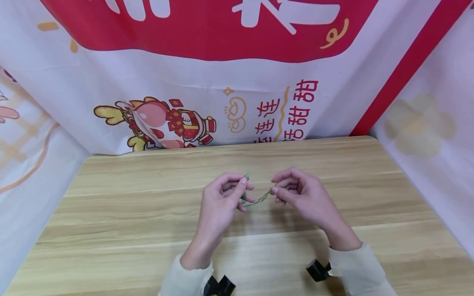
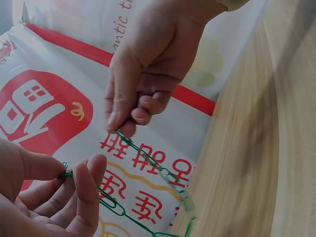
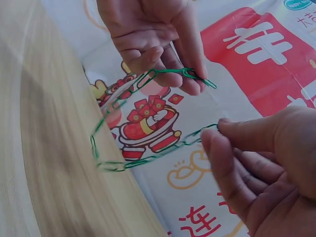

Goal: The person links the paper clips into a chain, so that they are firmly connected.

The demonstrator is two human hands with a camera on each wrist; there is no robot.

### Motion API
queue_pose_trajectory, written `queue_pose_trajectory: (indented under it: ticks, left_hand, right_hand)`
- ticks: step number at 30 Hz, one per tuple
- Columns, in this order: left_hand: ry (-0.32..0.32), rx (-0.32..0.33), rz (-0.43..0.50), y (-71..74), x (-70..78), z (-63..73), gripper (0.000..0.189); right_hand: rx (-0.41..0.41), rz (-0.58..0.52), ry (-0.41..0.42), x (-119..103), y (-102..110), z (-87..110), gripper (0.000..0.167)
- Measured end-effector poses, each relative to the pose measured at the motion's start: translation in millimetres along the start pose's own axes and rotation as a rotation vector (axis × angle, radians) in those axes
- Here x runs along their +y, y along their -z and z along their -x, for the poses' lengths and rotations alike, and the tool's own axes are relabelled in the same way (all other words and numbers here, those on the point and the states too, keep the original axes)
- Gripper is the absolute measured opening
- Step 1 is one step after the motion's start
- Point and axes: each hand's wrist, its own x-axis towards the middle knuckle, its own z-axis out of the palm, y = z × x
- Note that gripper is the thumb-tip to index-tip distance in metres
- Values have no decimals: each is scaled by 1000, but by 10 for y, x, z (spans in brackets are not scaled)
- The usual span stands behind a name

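A chain of linked green paper clips point(image 3: 112, 167) hangs in a loop between the two hands, above the table. My left hand point(image 1: 221, 201) pinches one end between thumb and fingers, and a clip sticks out past the fingertips in the right wrist view. The other end is pinched by my right hand point(image 1: 305, 197) between thumb and index finger. In the left wrist view the chain point(image 2: 158, 168) sags below both hands, and its lowest part is blurred. Part of it passes along the left fingers.
Under the hands lies a wood-grain table point(image 1: 129, 205). A white cloth backdrop point(image 1: 207, 74) with red print and a cartoon figure stands along its far edge, and printed cloth point(image 1: 418, 123) also runs up the sides. Black wrist mounts point(image 1: 318, 270) sit at the cream sleeves point(image 1: 359, 267).
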Motion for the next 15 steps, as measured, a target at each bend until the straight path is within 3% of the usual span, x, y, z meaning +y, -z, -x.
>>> queue_pose_trajectory:
  ticks: [4, 9, 15]
  left_hand:
    - [-13, -49, 0, -55, -29, 31, 14]
    - [-13, -135, 31, -142, -83, 60, 16]
    - [37, -134, 86, -176, -127, 55, 18]
  right_hand:
    - [47, -30, 38, -23, -16, 16, 14]
    - [96, -57, 171, -28, -62, 35, 10]
    - [155, 5, 239, 3, -78, 38, 13]
